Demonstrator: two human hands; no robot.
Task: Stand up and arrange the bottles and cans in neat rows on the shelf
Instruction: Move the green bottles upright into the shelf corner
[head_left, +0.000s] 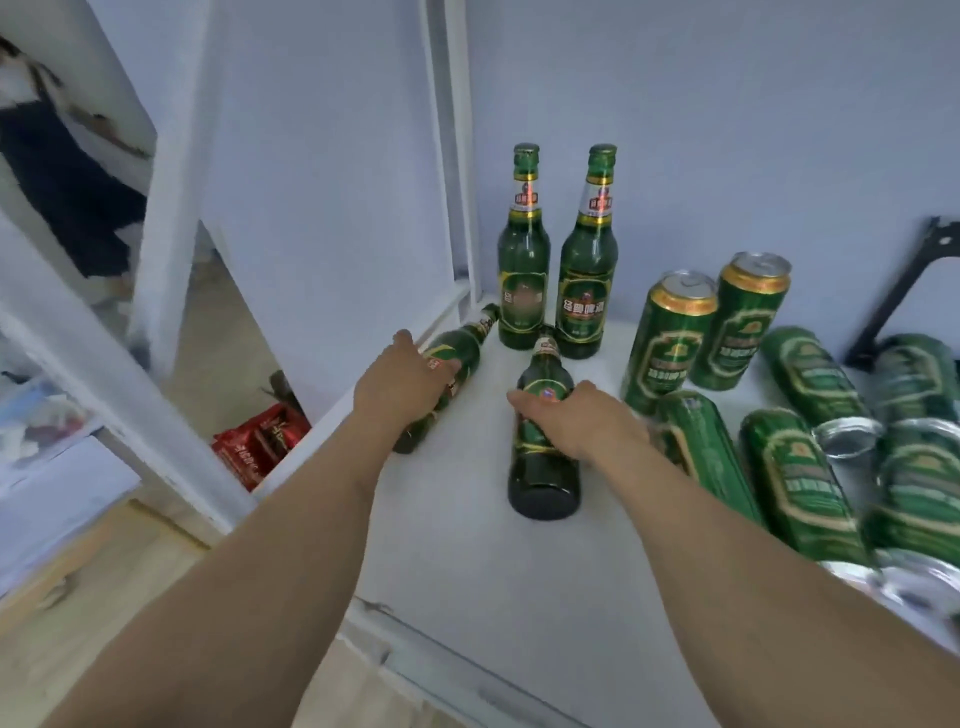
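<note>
Green glass: two toppled bottles on the white shelf (519, 597), left hand (402, 384) curled over the left bottle (447, 374), right hand (582, 423) gripping the near bottle (543, 452) at mid-body. Best raised base-first and set beside the two upright bottles (524, 254). Obstructions: two standing cans (670, 338) and several fallen cans (795, 478) crowd the right; the shelf edge lies close on the left.

Head camera, looking forward and down, close over shelf (467, 571)
</note>
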